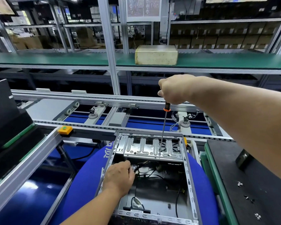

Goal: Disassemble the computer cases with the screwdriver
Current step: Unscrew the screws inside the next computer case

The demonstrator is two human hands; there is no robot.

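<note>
The person is at the unscrewing step: the right hand (pixel 173 90) grips the screwdriver (pixel 163 129) upright, tip on the drive bracket (pixel 152 147) at the far end of the open computer case (pixel 189 181) resting on the person's lap, the left hand (pixel 120 176) steadies its near-left wall with curled fingers, and the next move likely calls for downward pressure while turning.

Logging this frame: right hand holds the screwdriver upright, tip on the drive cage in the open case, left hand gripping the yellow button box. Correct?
Not quite. In the head view the left hand rests inside the open case near the cables, not on the button box. The right hand, screwdriver and drive cage are as stated.
</note>
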